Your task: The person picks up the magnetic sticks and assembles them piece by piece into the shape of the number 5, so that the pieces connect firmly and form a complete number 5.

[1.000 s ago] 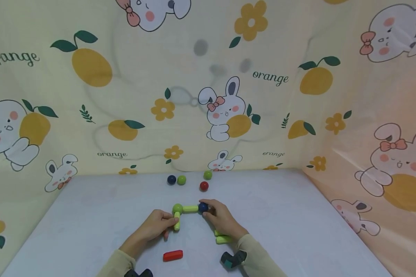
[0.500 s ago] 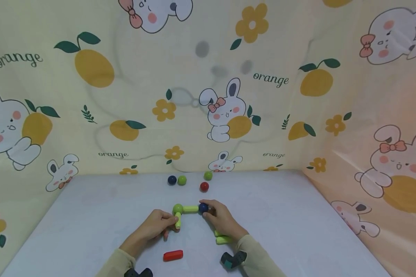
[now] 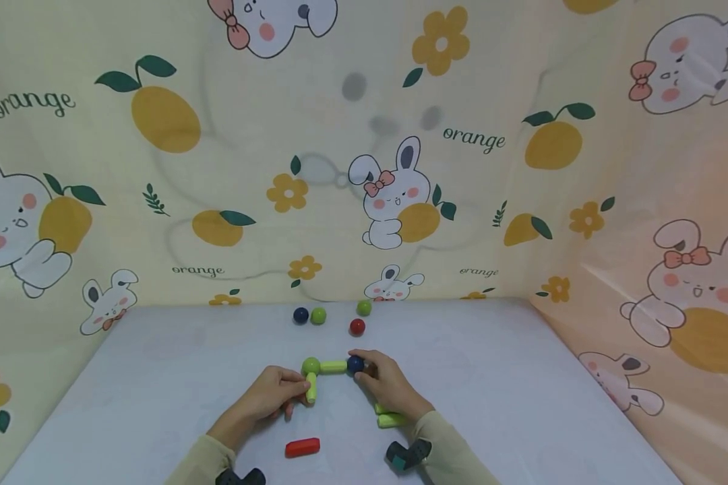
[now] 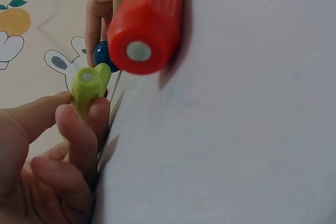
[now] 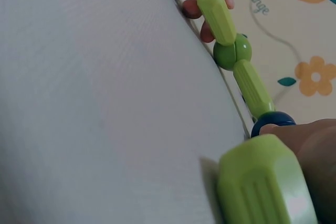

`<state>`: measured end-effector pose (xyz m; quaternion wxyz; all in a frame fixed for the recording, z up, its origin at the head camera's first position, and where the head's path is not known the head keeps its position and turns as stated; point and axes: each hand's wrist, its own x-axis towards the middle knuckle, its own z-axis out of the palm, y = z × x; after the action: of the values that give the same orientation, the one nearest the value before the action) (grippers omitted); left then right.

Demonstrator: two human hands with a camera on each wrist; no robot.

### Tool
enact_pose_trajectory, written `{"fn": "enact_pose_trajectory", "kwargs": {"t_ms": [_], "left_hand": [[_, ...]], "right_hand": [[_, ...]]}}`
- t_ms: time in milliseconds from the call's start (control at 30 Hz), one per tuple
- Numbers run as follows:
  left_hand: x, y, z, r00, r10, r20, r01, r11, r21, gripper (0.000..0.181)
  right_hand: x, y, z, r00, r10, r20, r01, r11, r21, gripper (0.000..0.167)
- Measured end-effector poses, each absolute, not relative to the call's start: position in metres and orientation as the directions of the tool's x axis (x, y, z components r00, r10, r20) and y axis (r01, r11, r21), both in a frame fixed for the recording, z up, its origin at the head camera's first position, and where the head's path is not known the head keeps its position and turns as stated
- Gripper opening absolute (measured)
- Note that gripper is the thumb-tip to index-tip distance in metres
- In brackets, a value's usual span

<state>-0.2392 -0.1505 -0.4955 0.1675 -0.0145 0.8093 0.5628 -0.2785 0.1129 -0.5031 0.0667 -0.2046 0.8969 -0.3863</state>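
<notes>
Midway between side edges of the tabletop (image 3: 491,377), the left hand (image 3: 273,392) pinches a green rod (image 3: 311,389), the right hand (image 3: 391,385) a blue ball (image 3: 355,364); steady support should keep the green ball (image 3: 311,366) joined.

Head view's decently bright and even, though the cloth (image 3: 340,232) goes kinda peachy on the right. Wrist views are way dimmer: in the left, my left hand (image 4: 58,163) looks murky and the red stick (image 4: 144,22) drops a soft shadow on the table (image 4: 236,129). In the right, a close green stick (image 5: 262,184) catches pale glare.
</notes>
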Motion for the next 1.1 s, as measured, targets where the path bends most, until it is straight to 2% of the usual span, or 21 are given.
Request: {"fn": "enact_pose_trajectory", "kwargs": {"t_ms": [300,567,1100], "left_hand": [[-0.239,-0.147,-0.494,-0.945,0.161,-0.286,-0.204,0.392,0.897,0.047],[-0.238,-0.147,-0.492,-0.944,0.147,-0.295,-0.219,0.389,0.895,0.042],[-0.233,-0.14,-0.487,-0.946,0.087,-0.311,-0.244,0.439,0.865,0.047]], "right_hand": [[-0.281,0.114,-0.504,-0.906,-0.422,0.034,-0.31,0.607,-0.732,0.046],[-0.281,0.114,-0.504,-0.907,-0.42,0.028,-0.304,0.608,-0.734,0.046],[-0.281,0.115,-0.506,-0.902,-0.429,0.05,-0.324,0.596,-0.735,0.046]]}}
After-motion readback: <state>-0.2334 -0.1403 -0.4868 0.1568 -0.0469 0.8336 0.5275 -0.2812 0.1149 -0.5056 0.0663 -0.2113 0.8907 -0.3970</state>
